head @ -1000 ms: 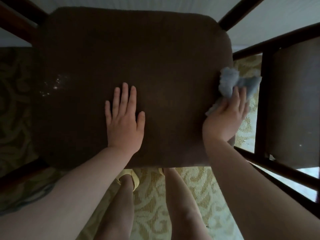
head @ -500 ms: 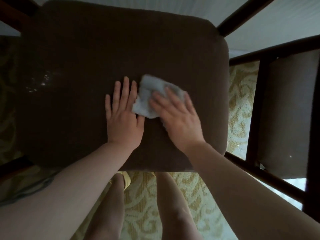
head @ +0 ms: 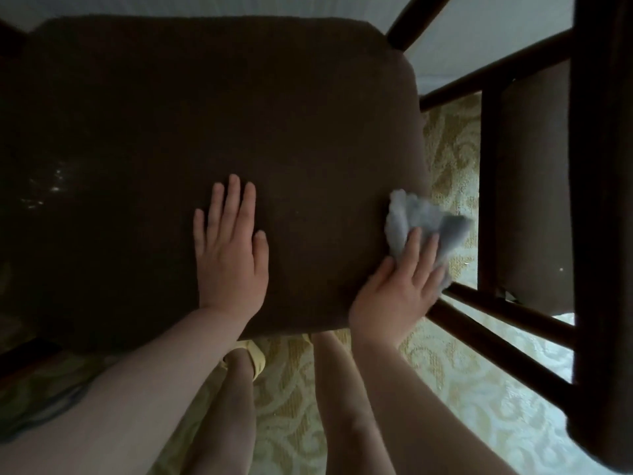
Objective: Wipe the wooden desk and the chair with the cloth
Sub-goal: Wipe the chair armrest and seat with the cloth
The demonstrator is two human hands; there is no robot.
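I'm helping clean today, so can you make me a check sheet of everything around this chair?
Surface: dark brown chair seat, with small pale specks near its left side.
Job's things: grey cloth at the seat's right edge, partly hanging past it.
Clutter: nothing seen.
Hands: left hand rests flat on the seat, fingers straight; right hand presses the cloth with straight fingers.
Cables: nothing seen.
Surroundings: patterned carpet, dark wooden frame on the right.

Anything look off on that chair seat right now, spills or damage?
One thing: a patch of small pale glinting specks on the chair seat at its left side, away from the cloth. Crumbs or wet drops, cannot tell. No visible tears.
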